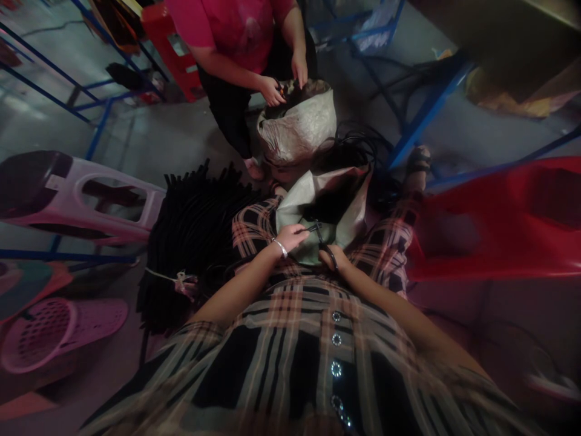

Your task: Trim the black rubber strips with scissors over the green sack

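Over an open pale sack (295, 197) between my knees, both hands work close together. My left hand (294, 237), with a bracelet at the wrist, pinches the end of a thin black strip (313, 227). In my right hand (334, 258) are dark-handled scissors (322, 242), their blades pointing up toward the strip's end. Whether the blades touch the strip is too small to tell. Dark material lies inside the sack, its kind hidden in shadow. Beside my left leg stands a thick bundle of long black strips (193, 212), tied with string.
Opposite me, a person in a pink shirt (240, 42) handles something orange and black over another pale sack (302, 127). A light plastic stool (122, 166) and a pink basket (91, 324) are at left. A red stool (481, 242) and blue metal frame (422, 118) stand right.
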A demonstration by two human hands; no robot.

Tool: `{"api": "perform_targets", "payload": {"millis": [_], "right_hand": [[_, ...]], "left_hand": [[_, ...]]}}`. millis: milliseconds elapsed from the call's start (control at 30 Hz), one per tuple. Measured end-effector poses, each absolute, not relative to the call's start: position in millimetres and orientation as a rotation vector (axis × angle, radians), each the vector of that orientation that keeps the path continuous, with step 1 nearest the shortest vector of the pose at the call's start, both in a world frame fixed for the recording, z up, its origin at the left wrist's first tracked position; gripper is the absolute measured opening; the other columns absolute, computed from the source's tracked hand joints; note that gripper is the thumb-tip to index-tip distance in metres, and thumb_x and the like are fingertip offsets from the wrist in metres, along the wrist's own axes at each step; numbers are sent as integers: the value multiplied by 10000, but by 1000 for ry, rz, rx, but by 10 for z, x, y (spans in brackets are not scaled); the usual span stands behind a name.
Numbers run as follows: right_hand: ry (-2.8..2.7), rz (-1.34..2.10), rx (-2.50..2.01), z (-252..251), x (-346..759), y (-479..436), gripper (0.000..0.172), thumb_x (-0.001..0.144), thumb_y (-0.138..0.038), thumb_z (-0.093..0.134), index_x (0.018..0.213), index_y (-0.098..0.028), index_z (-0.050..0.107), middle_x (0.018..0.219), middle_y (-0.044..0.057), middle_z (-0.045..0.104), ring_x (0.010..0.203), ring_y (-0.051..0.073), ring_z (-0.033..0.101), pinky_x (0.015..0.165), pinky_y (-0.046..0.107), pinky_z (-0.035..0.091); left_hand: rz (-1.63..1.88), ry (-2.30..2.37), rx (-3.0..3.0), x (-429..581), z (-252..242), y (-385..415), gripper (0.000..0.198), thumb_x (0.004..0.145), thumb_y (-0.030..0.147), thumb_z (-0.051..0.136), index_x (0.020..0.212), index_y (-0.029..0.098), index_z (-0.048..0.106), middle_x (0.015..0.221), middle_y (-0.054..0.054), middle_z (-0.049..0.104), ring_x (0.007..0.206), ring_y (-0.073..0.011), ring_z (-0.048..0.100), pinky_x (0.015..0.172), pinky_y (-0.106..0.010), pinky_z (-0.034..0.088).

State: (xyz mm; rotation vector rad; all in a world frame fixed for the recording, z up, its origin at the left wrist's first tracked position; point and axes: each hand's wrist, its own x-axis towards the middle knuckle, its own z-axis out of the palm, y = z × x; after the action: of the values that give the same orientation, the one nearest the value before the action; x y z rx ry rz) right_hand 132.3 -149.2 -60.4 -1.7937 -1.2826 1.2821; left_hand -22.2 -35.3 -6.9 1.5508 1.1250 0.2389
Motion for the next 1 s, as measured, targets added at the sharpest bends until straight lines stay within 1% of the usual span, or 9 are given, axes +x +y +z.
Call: {"api": "perform_targets", "payload": {"millis": [100,167,233,300,467,567,700,833,1000], "right_hand": [[-1208,1276,-1782,-603,1307,-1514,219,709,-283,448,536,-159,498,480,1,467,452,92,433,441,197,317],[-1200,1280,-1786,-611,1301,-1518,218,710,-291,459,540,-161,502,478,0,468,448,95,435,442,201,320],[-1218,1263,-1780,-623,1302,-1516,226,709,-295,472,527,-163,489,480,0,467,453,94,433,446,202,317],[-1230,1240,-1771,-638,1309,-1512,240,711,-297,475,510,-166,464,477,-2,454,454,91,420,444,202,309],[-1198,1208,-1773,-668,1334,-1514,236,721,-304,468,530,-165,475,486,-6,450,461,91,428,440,200,306],[-1130,1268,-1801,-667,1345,-1508,231,722,-308,462,546,-162,492,499,2,484,465,99,459,435,200,314],[-1064,1454,-1788,-643,1351,-1473,221,710,-292,448,554,-154,524,501,20,524,483,113,495,445,201,340],[-1087,1468,-1728,-620,1333,-1445,188,700,-303,493,603,-155,555,542,15,552,543,115,511,496,195,374],[-1125,1459,-1701,-592,1315,-1448,192,727,-324,508,641,-160,557,588,16,567,571,123,524,523,206,391]], "left_hand": [[175,1119,1725,-298,20,-290,316,744,327,549,970,139,668,581,18,563,493,-90,486,522,-211,375],[160,1166,1934,-360,66,-250,297,751,348,551,931,160,693,659,-16,622,608,-127,546,592,-230,392],[154,1247,2108,-412,75,-234,302,753,418,553,851,178,709,747,-42,660,714,-157,568,638,-242,389],[141,1293,2146,-445,38,-243,349,762,477,531,822,183,709,777,-48,671,742,-166,567,650,-247,383],[246,1246,2017,-458,-133,-290,367,763,484,523,793,160,690,704,-18,642,682,-138,542,630,-232,379],[300,1234,1837,-424,-159,-292,350,747,482,542,755,150,656,599,10,575,556,-100,485,539,-214,352],[329,1177,1510,-333,-80,-289,336,732,481,569,771,149,592,522,49,477,399,-49,355,418,-196,265],[351,1121,1360,-246,-29,-304,323,704,458,614,773,147,562,522,56,451,372,-33,335,381,-186,225],[316,1102,1372,-218,-115,-353,344,689,465,629,820,150,587,510,66,436,358,-28,332,372,-178,221]]}}
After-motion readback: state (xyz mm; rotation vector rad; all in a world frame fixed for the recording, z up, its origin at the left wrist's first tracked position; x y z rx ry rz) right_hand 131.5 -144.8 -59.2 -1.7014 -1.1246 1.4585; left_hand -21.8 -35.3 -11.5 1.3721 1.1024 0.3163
